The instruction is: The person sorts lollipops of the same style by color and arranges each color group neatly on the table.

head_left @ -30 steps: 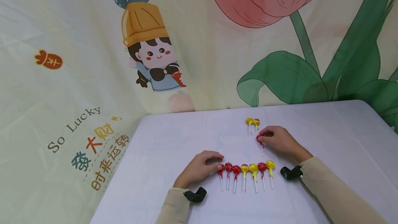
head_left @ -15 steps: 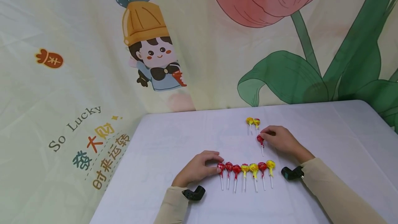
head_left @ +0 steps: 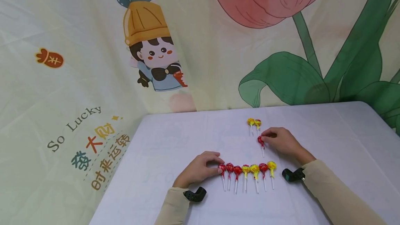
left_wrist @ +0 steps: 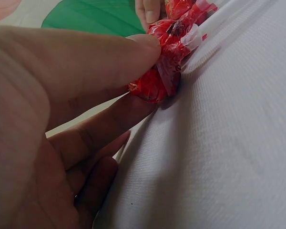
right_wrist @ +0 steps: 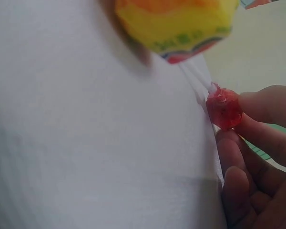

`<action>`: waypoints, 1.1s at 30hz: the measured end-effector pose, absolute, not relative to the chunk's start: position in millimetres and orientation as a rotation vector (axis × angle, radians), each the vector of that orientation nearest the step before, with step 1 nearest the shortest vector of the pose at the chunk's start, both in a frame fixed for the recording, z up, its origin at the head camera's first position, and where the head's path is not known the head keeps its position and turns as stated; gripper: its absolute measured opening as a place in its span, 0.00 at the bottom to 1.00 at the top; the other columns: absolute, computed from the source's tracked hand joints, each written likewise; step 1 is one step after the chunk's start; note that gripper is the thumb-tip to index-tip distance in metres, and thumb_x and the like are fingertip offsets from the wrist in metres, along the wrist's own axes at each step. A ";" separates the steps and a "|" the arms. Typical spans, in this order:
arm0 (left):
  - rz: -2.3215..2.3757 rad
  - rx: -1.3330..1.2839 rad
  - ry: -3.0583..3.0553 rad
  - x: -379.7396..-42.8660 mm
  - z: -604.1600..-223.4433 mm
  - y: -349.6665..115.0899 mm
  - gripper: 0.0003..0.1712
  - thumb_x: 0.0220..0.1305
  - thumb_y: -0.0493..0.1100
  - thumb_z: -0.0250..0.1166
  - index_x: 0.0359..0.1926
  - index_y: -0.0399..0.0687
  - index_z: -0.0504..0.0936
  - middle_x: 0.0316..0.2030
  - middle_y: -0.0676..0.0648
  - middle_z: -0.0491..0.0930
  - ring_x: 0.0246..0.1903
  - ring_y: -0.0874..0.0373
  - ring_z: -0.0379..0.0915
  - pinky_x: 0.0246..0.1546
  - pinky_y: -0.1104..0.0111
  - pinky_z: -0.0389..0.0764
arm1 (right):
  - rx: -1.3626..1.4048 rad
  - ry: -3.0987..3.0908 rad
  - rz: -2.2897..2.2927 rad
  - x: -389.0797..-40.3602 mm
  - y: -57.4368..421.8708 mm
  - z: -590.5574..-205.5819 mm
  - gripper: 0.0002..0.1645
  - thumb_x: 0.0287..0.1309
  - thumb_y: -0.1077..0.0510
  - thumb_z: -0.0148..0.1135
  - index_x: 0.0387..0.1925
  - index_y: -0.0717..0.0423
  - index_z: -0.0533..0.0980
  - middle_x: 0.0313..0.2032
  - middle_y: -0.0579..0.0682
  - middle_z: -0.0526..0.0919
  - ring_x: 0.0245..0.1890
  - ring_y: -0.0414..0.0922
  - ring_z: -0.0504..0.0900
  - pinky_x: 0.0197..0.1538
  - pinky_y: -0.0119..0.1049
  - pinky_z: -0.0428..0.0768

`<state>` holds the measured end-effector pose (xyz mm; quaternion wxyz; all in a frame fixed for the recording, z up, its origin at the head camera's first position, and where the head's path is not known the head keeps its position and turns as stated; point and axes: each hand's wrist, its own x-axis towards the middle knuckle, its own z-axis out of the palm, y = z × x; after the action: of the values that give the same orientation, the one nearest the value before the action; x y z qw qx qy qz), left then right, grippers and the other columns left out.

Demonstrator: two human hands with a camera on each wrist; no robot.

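In the head view, several wrapped lollipops lie side by side in a row with their white sticks toward me. At the row's left end my left hand (head_left: 198, 169) pinches a red lollipop (head_left: 222, 168) by its candy head; the left wrist view shows thumb and index finger around the red wrapper (left_wrist: 157, 86). Farther back, my right hand (head_left: 282, 143) pinches another red lollipop (head_left: 260, 140) between thumb and fingers, its stick pointing toward the row. That lollipop's red head (right_wrist: 224, 109) shows in the right wrist view. Just behind it lie two yellow lollipops (head_left: 250, 122).
A white cloth covers the table (head_left: 175, 138). The row's right end is a yellow lollipop (head_left: 272, 166), nearest the right wrist's black camera (head_left: 293, 174). Behind the table hangs a printed curtain (head_left: 206, 44) with a tulip and a cartoon figure.
The left hand's index finger has drawn slightly left, and the stick of its red lollipop has swung a little to the right. My right hand stays almost still on its lollipop.
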<state>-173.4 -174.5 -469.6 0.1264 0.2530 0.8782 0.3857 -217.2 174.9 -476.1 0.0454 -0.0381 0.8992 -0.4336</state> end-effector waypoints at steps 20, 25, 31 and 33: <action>1.121 0.693 2.554 -174.9 -473.1 -174.2 0.11 0.63 0.50 0.71 0.47 0.67 0.87 0.62 0.54 0.75 0.66 0.55 0.66 0.67 0.52 0.64 | -0.168 2.716 -1.320 -216.2 179.0 -474.3 0.24 0.63 0.50 0.68 0.56 0.58 0.79 0.46 0.51 0.82 0.46 0.50 0.77 0.50 0.43 0.81; 1.111 0.695 2.563 -176.3 -474.6 -173.8 0.11 0.62 0.50 0.72 0.47 0.67 0.86 0.62 0.55 0.75 0.65 0.55 0.66 0.67 0.52 0.64 | -0.187 2.730 -1.295 -218.0 180.6 -476.2 0.23 0.63 0.51 0.67 0.56 0.58 0.79 0.45 0.51 0.82 0.45 0.49 0.76 0.49 0.42 0.80; 1.104 0.689 2.567 -175.6 -474.0 -173.2 0.11 0.63 0.51 0.71 0.47 0.67 0.86 0.61 0.55 0.75 0.65 0.55 0.66 0.67 0.52 0.64 | -0.210 2.735 -1.291 -217.8 179.7 -477.2 0.21 0.63 0.53 0.68 0.54 0.58 0.80 0.44 0.51 0.82 0.44 0.49 0.76 0.48 0.41 0.80; 1.105 0.689 2.566 -175.6 -474.2 -173.4 0.11 0.63 0.51 0.71 0.47 0.67 0.86 0.61 0.55 0.75 0.65 0.55 0.66 0.67 0.52 0.64 | -0.216 2.737 -1.291 -217.6 178.7 -477.0 0.21 0.63 0.53 0.68 0.54 0.58 0.80 0.44 0.51 0.82 0.44 0.49 0.76 0.47 0.41 0.80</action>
<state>-175.6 -173.4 -474.2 0.1316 0.2372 0.8840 0.3808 -217.6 178.7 -477.0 0.0536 -0.0710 0.9009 -0.4249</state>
